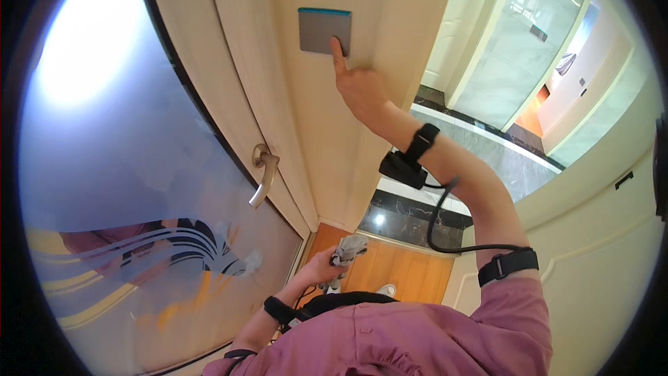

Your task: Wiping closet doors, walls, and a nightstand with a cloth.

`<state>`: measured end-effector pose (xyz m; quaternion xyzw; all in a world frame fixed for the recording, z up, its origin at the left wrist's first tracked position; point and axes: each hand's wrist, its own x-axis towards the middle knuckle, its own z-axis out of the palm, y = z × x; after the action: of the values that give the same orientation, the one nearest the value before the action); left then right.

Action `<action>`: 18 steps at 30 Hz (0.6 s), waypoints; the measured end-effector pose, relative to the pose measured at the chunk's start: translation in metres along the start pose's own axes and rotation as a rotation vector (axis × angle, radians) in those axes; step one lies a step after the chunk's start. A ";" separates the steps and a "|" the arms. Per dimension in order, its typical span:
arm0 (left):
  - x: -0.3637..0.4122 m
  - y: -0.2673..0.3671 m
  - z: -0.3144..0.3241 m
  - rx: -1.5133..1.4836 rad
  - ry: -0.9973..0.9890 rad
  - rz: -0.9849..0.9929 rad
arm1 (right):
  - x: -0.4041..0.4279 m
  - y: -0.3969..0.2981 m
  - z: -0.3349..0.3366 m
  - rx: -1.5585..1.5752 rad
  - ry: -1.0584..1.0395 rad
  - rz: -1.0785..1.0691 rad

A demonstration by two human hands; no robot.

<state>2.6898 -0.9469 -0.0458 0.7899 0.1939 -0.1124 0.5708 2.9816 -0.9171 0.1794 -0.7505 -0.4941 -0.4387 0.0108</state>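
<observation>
My right hand [362, 86] reaches up to a grey wall switch plate [318, 31]. Its index finger is straight and its tip rests on the plate's lower right part, while the other fingers are curled in. A teal strip runs along the plate's top edge. Low in front of my body, my left hand [319, 267] grips a bunched grey cloth [353, 248], part of which hangs below the fingers. To the left of the plate and lower down, a metal lever handle [266, 177] sits on the frame of a frosted glass door [130, 156].
A cream door [589, 240] stands at my right. Beyond the wall edge lies a corridor with a grey tiled floor [485, 154] and a dark stone threshold [417, 216]. Wooden flooring [412, 271] is under my feet. A black cable [433, 224] loops off my right arm.
</observation>
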 end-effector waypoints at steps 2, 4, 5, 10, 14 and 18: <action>0.008 0.000 0.001 -0.012 0.021 0.087 | 0.005 -0.010 0.015 -0.026 -0.044 0.010; 0.014 0.009 0.009 0.004 0.021 0.100 | 0.009 -0.015 0.020 -0.053 -0.092 0.018; 0.017 0.014 0.012 0.014 0.027 0.122 | 0.012 -0.015 0.016 -0.110 -0.111 -0.012; 0.039 0.036 0.024 -0.013 0.002 0.227 | -0.021 0.001 -0.007 0.219 -0.113 -0.153; 0.048 0.072 0.032 -0.491 -0.012 -0.126 | -0.137 0.019 -0.020 1.170 -0.478 -0.064; 0.084 0.094 0.048 -0.790 -0.165 -0.184 | -0.323 0.028 0.019 1.541 -0.444 0.438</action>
<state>2.8078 -1.0026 -0.0143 0.4779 0.2455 -0.1426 0.8313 2.9741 -1.1596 -0.0366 -0.6813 -0.4894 0.1930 0.5091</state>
